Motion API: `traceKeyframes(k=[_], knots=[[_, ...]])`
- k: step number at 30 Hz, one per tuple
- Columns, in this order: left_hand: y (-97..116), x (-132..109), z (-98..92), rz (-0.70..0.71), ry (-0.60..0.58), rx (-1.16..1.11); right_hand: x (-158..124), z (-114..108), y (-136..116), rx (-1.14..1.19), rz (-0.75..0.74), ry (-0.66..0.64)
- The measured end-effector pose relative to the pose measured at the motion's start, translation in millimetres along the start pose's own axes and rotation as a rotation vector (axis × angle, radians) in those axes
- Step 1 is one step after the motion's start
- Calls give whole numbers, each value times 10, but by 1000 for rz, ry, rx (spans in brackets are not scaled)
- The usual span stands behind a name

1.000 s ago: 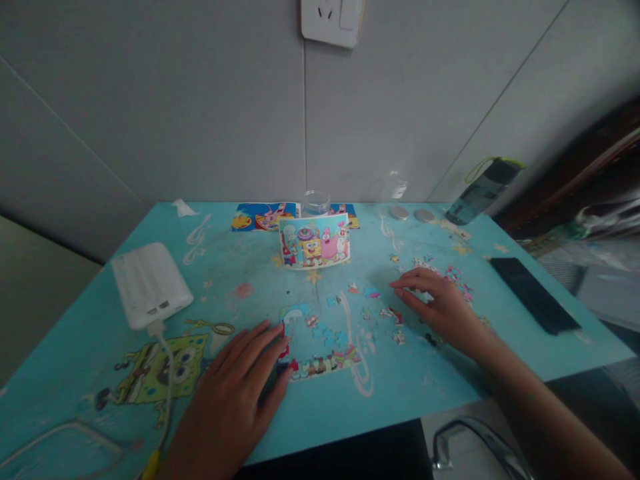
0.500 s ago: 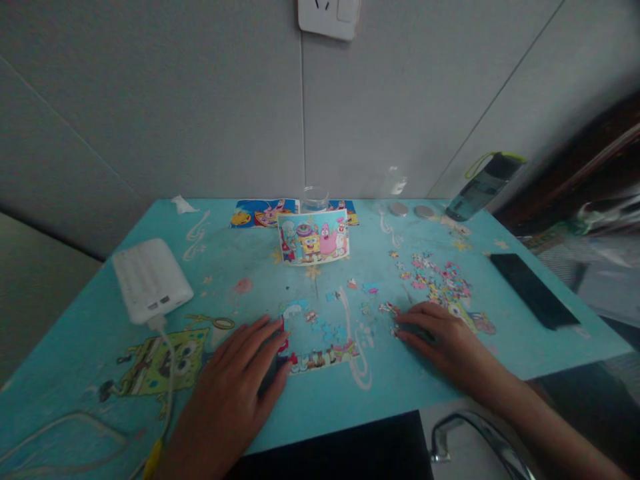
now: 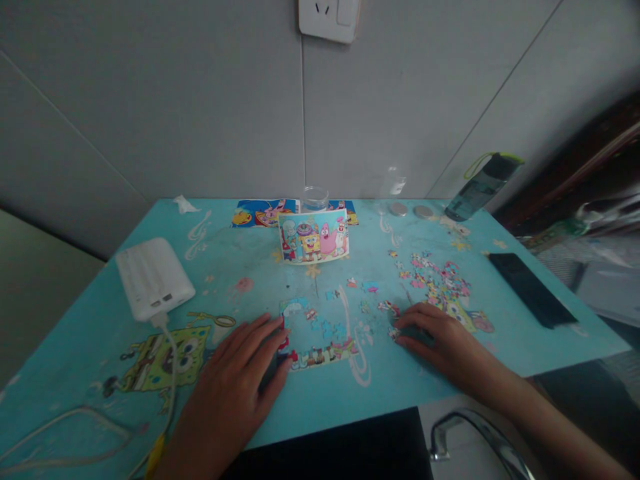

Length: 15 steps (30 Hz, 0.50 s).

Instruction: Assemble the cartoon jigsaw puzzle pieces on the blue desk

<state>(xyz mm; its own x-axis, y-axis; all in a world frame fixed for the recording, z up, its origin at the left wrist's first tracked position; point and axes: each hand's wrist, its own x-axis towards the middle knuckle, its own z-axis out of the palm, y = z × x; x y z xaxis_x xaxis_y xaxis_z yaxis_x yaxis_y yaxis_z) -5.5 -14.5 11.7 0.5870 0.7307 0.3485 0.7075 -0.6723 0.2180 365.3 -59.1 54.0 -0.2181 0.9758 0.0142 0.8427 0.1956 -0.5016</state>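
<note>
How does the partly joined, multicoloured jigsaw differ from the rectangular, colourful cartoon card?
The partly joined, multicoloured jigsaw lies flat; the rectangular, colourful cartoon card stands up from the table. The jigsaw is incomplete; the card shows a whole picture. The left hand is at the jigsaw's edge; the card is untouched. Both are multicoloured.

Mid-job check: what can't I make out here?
All in the head view:
Right hand: whether its grip holds anything; too small and blurred.
Joined puzzle border: left side partly covered by the left hand.
Loose pieces: prints too small to tell.
Wall socket: top cut off by upper edge.
</note>
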Motion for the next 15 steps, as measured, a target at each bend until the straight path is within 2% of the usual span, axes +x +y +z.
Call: traceKeyframes(k=[4, 7, 11, 15], knots=[[-2, -4, 5, -1, 8, -2, 19, 38, 9, 45, 46, 21], [4, -4, 1, -3, 12, -4, 51, 91, -77, 125, 68, 7], [18, 2, -12, -8, 7, -5, 140, 164, -271, 238, 44, -27], [28, 10, -17, -11, -3, -2, 217, 224, -373, 244, -7, -27]])
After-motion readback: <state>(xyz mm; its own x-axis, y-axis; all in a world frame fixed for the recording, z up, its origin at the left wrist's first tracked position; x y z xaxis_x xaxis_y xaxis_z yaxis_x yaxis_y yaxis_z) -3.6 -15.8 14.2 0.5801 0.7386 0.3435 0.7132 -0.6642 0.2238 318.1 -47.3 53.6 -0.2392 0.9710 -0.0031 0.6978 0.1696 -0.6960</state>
